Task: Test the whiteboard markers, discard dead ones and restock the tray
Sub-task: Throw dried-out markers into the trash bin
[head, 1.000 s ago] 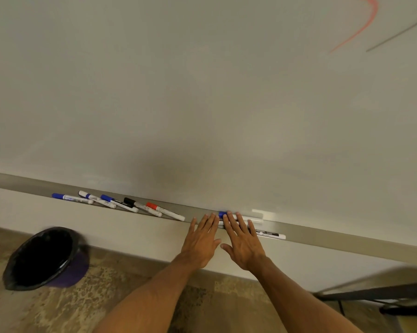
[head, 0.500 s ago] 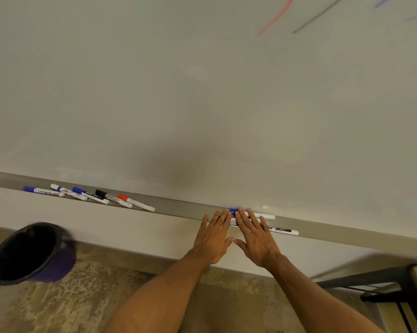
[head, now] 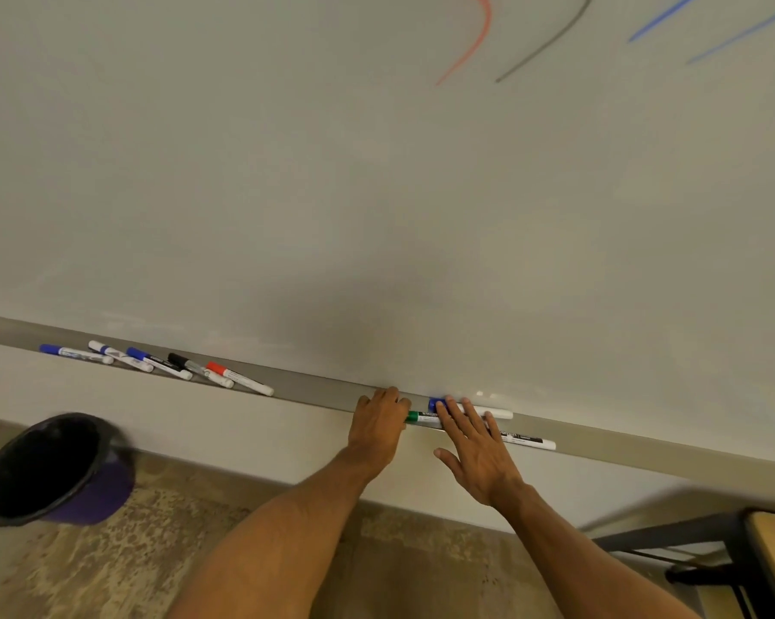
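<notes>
A green marker point(head: 417, 416) and a blue-capped marker point(head: 495, 412) lie on the grey tray point(head: 323, 390) right of the frame's centre. A third marker with black print point(head: 526, 439) lies just to their right. The right hand point(head: 475, 453) rests across them, its fingers point(head: 459, 422) straight and slightly spread. The left hand point(head: 376, 428) sits beside the green cap with its fingers point(head: 388, 395) curled into the tray; whether they pinch anything cannot be told. Five more markers point(head: 162, 364) lie further left on the tray. A black-lined bin point(head: 50, 471) stands on the floor at lower left. Red, black and blue strokes point(head: 475, 46) mark the whiteboard point(head: 376, 194) at upper right.
</notes>
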Action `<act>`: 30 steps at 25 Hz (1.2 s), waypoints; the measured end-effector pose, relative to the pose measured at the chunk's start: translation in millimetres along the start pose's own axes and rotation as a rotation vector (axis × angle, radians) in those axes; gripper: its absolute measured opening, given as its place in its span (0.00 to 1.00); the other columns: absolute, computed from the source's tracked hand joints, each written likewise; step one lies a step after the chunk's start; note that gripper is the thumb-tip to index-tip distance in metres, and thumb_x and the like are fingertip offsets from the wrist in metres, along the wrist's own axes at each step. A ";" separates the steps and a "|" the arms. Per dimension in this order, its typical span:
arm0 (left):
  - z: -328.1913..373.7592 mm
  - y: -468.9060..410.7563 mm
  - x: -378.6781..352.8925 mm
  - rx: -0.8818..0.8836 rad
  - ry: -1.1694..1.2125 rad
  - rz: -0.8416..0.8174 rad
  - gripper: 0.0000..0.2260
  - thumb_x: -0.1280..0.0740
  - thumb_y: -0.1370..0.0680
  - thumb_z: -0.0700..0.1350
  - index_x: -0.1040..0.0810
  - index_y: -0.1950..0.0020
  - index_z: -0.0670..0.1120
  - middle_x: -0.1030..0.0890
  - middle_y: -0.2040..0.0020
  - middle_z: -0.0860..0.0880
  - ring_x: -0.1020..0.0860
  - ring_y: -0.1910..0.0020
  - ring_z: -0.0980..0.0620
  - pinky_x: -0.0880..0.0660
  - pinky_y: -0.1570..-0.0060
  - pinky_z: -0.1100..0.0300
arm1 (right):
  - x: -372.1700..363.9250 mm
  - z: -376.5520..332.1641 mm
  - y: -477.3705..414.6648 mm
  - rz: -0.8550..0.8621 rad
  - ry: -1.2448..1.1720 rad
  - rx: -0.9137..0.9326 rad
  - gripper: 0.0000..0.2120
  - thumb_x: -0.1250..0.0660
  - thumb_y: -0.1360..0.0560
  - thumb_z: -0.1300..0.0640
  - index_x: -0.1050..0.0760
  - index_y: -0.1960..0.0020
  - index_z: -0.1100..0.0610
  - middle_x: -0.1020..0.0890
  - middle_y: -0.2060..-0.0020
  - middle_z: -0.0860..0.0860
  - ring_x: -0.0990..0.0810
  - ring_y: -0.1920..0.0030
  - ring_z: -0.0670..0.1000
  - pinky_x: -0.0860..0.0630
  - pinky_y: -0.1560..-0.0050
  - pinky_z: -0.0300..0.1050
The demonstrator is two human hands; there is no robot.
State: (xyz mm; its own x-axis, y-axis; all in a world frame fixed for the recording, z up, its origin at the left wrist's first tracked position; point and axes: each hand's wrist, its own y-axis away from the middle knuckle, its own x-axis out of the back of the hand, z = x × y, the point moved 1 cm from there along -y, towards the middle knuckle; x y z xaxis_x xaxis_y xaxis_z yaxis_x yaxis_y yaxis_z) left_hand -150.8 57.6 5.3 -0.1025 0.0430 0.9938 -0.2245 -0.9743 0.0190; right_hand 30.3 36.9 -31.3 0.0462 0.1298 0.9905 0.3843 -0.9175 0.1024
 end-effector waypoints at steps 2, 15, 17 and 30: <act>-6.6 -0.4 3.3 -0.025 -0.005 0.051 0.12 0.36 0.20 0.46 0.25 0.38 0.47 0.25 0.42 0.48 0.27 0.44 0.50 0.34 0.42 0.56 | 7.1 -5.4 -1.1 0.070 -0.042 -0.012 0.32 0.62 0.23 0.37 0.53 0.23 0.51 0.48 0.24 0.49 0.50 0.24 0.55 0.58 0.27 0.53; -15.8 13.3 32.8 -0.141 0.106 0.168 0.10 0.38 0.19 0.44 0.24 0.40 0.44 0.20 0.47 0.46 0.22 0.51 0.47 0.28 0.48 0.55 | 73.2 -48.1 -30.6 0.267 -0.164 0.263 0.08 0.43 0.20 0.60 0.29 0.43 0.58 0.22 0.49 0.55 0.24 0.54 0.54 0.33 0.53 0.43; -18.4 16.3 42.2 -0.138 0.062 0.197 0.09 0.38 0.20 0.41 0.23 0.41 0.44 0.20 0.49 0.46 0.21 0.54 0.47 0.29 0.52 0.58 | 82.1 -54.3 -26.8 0.270 -0.189 0.296 0.09 0.44 0.19 0.57 0.29 0.42 0.59 0.23 0.49 0.55 0.25 0.54 0.53 0.35 0.56 0.40; -54.1 32.3 128.0 -0.269 -0.192 0.441 0.17 0.15 0.48 0.46 0.19 0.66 0.49 0.24 0.74 0.53 0.31 0.81 0.56 0.40 0.74 0.67 | 153.1 -88.7 -26.0 0.428 0.103 0.149 0.27 0.64 0.22 0.39 0.43 0.27 0.43 0.22 0.56 0.50 0.23 0.61 0.50 0.24 0.63 0.45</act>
State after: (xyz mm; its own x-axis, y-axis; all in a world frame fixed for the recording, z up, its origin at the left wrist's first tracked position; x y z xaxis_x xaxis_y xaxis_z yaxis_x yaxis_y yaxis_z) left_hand -223.6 43.6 127.2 -0.0698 -0.4220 0.9039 -0.4424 -0.7990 -0.4072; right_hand -54.5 47.3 125.9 0.1409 -0.2934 0.9455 0.4796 -0.8153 -0.3245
